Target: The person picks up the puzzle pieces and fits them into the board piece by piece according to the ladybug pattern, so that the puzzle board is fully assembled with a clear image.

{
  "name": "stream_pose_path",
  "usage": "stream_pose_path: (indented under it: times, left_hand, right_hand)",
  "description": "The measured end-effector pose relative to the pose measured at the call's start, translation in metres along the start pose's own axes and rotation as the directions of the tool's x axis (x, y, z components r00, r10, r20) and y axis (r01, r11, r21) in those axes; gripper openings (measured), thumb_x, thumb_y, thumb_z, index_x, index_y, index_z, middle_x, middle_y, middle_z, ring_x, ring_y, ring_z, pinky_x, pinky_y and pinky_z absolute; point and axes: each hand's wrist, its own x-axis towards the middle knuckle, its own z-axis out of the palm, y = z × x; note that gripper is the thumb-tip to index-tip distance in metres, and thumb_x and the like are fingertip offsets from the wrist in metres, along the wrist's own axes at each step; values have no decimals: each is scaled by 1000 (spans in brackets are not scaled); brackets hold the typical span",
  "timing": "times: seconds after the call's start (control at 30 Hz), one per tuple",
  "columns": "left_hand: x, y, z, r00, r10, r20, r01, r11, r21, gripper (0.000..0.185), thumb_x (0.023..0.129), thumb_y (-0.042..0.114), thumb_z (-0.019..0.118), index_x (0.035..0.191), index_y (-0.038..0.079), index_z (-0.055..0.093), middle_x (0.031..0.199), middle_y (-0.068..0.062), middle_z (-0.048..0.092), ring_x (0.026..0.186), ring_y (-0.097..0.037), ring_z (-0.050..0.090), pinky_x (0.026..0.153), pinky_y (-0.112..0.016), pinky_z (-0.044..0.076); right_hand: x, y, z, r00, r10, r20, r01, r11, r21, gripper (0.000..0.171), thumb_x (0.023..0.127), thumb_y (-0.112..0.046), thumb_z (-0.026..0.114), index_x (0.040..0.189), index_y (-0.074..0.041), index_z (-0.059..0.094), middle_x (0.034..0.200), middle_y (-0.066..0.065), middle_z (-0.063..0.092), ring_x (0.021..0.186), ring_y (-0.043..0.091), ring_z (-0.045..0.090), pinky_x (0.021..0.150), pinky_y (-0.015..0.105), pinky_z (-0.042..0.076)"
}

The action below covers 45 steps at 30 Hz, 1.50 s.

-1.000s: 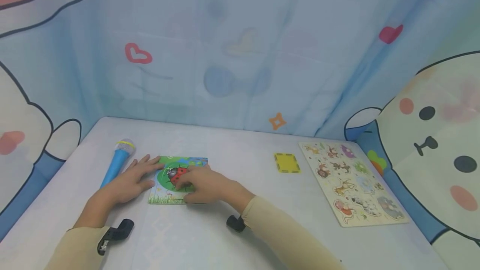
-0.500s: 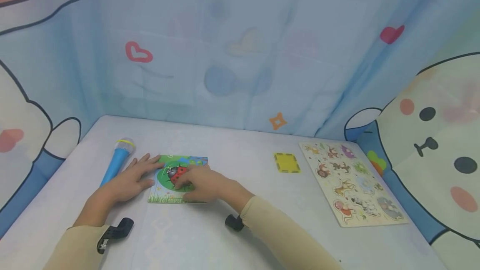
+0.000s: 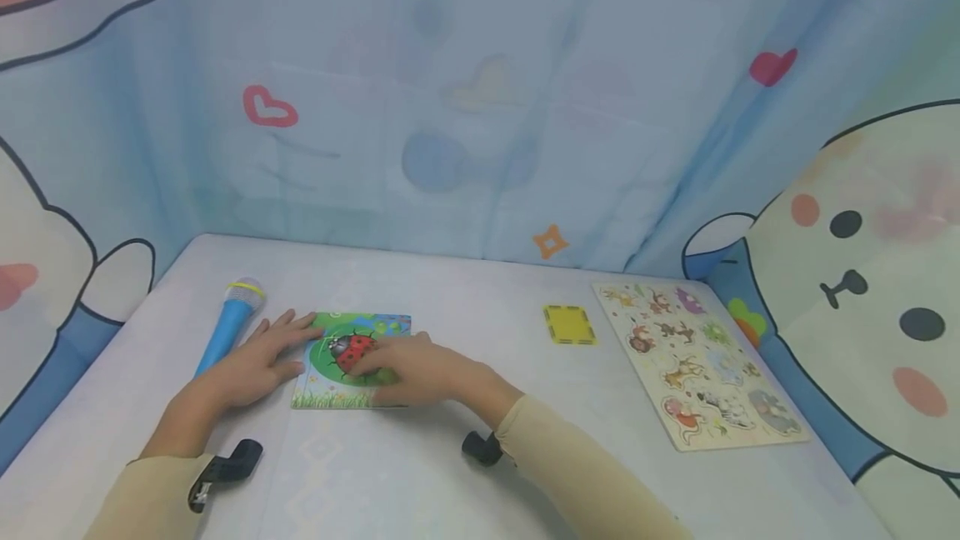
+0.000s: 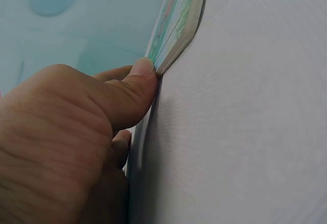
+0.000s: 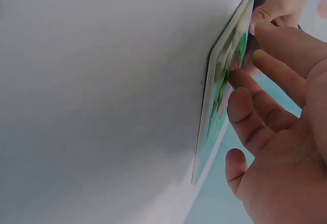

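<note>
A square ladybug puzzle board point(image 3: 341, 336) lies flat on the white table point(image 3: 450, 448), left of centre. My left hand point(image 3: 251, 363) lies flat at the board's left edge, and its thumb point(image 4: 134, 92) presses against the board's side point(image 4: 180, 27). My right hand point(image 3: 416, 369) rests on top of the board with straight fingers; the fingertips point(image 5: 240, 78) touch the green picture near the red ladybug point(image 3: 352, 348). The board point(image 5: 217, 88) appears edge-on in the right wrist view. Neither hand grips anything.
A blue toy microphone point(image 3: 228, 325) lies just left of my left hand. A small yellow square tile point(image 3: 570, 325) sits right of centre. A wooden animal peg puzzle point(image 3: 697, 361) lies at the right. Cartoon-printed curtains point(image 3: 480, 90) wall in the table.
My right hand has slid slightly right on the board, baring more of the ladybug. The left hand and the board stay put.
</note>
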Motion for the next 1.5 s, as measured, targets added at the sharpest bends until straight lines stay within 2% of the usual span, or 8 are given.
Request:
stream_pose_path:
  times: [0.13,0.23,0.4,0.63,0.87,1.1,1.3,1.5]
  left_hand:
    - [0,2,-2,1000,6,-2,-6,1000,-1,50,93,7,61,142,5,49,155,-20,30,144,-46,10,116,-60,3]
    - [0,4,-3,1000,4,-1,-4,1000,-6,51,93,7,61,142,5,49,155,-20,29,144,-46,10,116,-60,2]
    - [-1,5,-5,1000,0,3,0,1000,-3,51,93,8,61,142,5,49,155,-21,29,144,-47,10,116,-60,3]
    - [-2,4,-7,1000,6,-1,-6,1000,-12,50,93,6,61,142,3,49,155,-23,28,143,-48,9,116,-61,2]
    - [-3,2,-7,1000,3,3,-3,1000,-15,50,93,7,61,142,3,49,154,-24,28,143,-49,9,116,-61,2]
    - [-3,0,-4,1000,-5,4,5,1000,3,51,93,8,61,142,5,48,155,-22,29,144,-47,9,116,-61,2]
    - [-1,0,-1,1000,5,5,-5,1000,4,50,94,9,61,142,5,48,155,-22,28,144,-48,9,116,-61,3]
    - [0,3,1,1000,4,1,-4,1000,3,51,93,8,61,142,5,48,155,-22,29,144,-47,10,116,-61,3]
  right_hand:
    - [-15,5,-6,999,16,-32,-16,1000,2,46,89,-29,69,134,-32,60,127,-17,57,117,0,49,96,52,38]
    - [-28,10,-11,997,57,-50,-57,998,2,43,88,-29,68,131,-29,62,120,-14,59,98,2,52,89,44,39]
    - [-51,22,-18,992,109,-69,-107,994,25,39,89,-27,68,128,-25,64,114,-11,59,78,6,51,81,37,37]
    - [-82,37,-27,984,144,-100,-140,989,45,37,91,-27,67,127,-22,65,113,-7,62,80,9,53,79,39,36]
    - [-111,50,-24,978,173,-117,-165,984,72,35,90,-26,68,125,-20,65,113,-7,62,82,11,54,79,40,35]
    - [-137,59,-14,966,244,-90,-237,968,80,40,86,-33,73,124,-26,65,107,-15,60,82,9,51,78,36,37]
    - [-159,64,-7,957,287,-43,-282,955,89,41,82,-39,77,120,-27,67,102,-19,59,88,7,52,85,40,38]
    - [-179,66,0,950,310,-44,-305,948,90,43,79,-47,78,117,-30,67,97,-20,56,80,5,49,77,37,36]
